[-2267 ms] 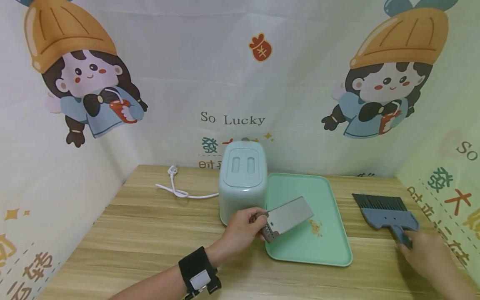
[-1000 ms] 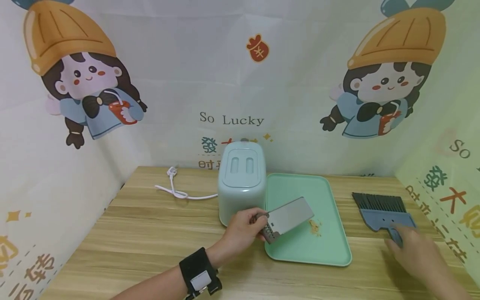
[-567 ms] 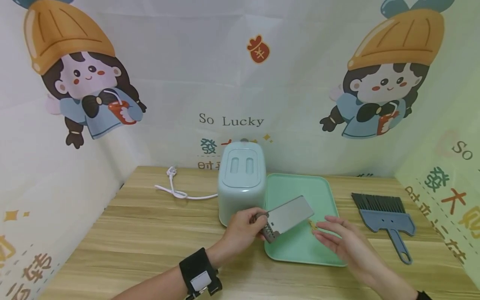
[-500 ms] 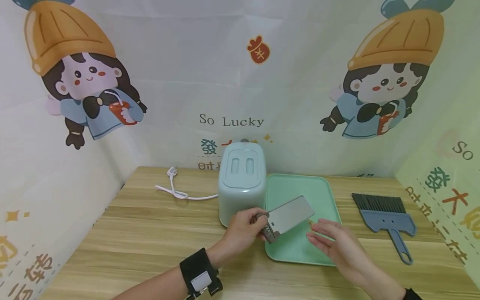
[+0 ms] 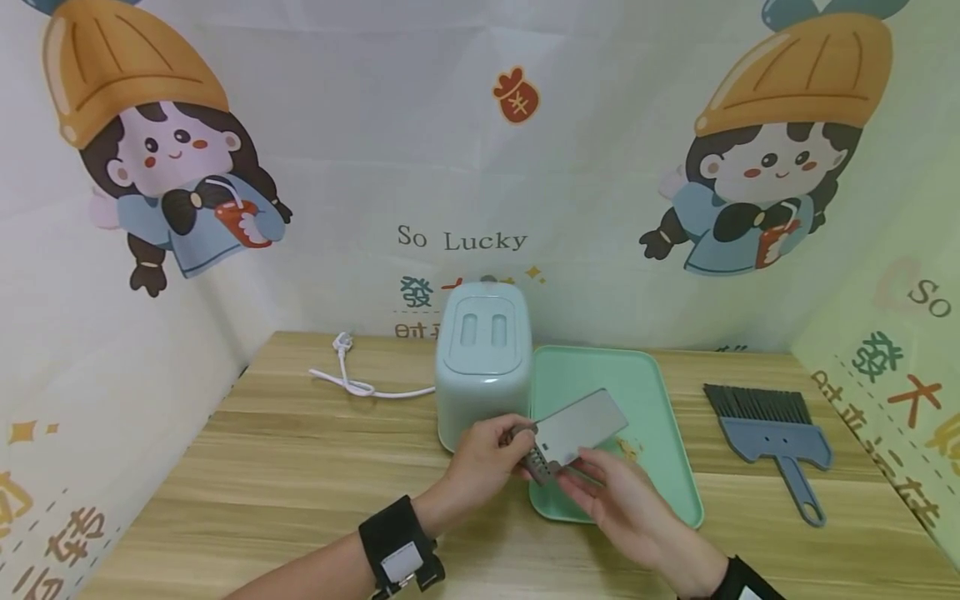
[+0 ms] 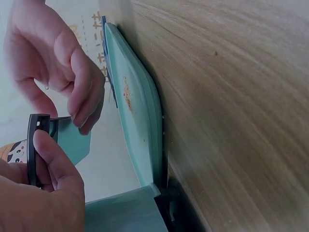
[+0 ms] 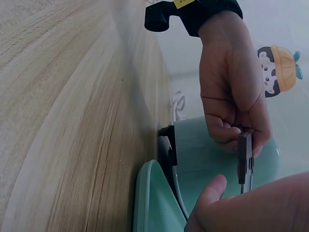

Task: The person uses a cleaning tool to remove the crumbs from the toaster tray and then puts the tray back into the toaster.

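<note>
In the head view my left hand pinches the dark grip end of a toaster's crumb tray, a flat grey metal plate. It is tilted above the left part of a mint-green serving tray. My right hand reaches the plate's near edge, with fingertips right at its lower corner beside the grip. In the left wrist view that right hand has its thumb and bent fingers around the plate's edge; I cannot tell if they pinch it. Tan crumbs lie on the serving tray, partly hidden by the plate.
A pale mint toaster stands left of the serving tray, right behind my left hand. Its white cord lies loosely looped to the left. A blue-grey hand brush with black bristles lies on the wooden table at the right.
My right hand has let go of the brush and moved left across the serving tray to the crumb tray's near edge. The left hand has kept its hold in place.
</note>
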Available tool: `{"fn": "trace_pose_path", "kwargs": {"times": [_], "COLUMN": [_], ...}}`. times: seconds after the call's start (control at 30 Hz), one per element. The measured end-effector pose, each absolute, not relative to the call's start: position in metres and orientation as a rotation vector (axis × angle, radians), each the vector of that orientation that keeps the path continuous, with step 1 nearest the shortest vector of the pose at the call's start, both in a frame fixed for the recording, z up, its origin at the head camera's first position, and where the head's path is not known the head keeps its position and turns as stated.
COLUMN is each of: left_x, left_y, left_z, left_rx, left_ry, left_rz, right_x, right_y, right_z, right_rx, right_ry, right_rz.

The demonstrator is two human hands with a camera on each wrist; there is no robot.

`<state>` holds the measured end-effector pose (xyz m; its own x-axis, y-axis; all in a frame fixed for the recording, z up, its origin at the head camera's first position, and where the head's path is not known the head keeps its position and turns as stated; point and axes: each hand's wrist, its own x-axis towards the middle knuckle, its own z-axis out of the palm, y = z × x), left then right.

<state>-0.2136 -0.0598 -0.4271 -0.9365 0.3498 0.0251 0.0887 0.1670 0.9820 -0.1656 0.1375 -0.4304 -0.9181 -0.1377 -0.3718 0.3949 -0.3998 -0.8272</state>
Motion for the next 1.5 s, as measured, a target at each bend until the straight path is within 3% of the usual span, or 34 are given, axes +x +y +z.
{"fn": "trace_pose_path", "kwargs": {"times": [0.67, 1.0, 1.27, 1.5], "left_x": [-0.204, -0.208, -0.233, -0.262], "left_y": [-0.057, -0.077, -0.098, -0.112], "left_z": [-0.429, -0.416, -0.384, -0.377], "left_rx": [0.404, 0.698, 0.914, 0.654], "left_ry": [2.084, 2.653, 3.215, 3.095], "left_rz": [1.944, 1.65, 1.593, 1.846], "right_x": [-0.17, -0.166, -0.162, -0.16], "right_y": [0.125, 0.144, 0.164, 0.175], "right_z": [-0.431, -0.434, -0.439, -0.446], "right_rx": [0.364, 0.252, 0.142, -0.064], "right_ry": [1.637, 1.766, 1.89, 1.89], "right_rz": [-2.377, -2.269, -2.117, -1.928]}}
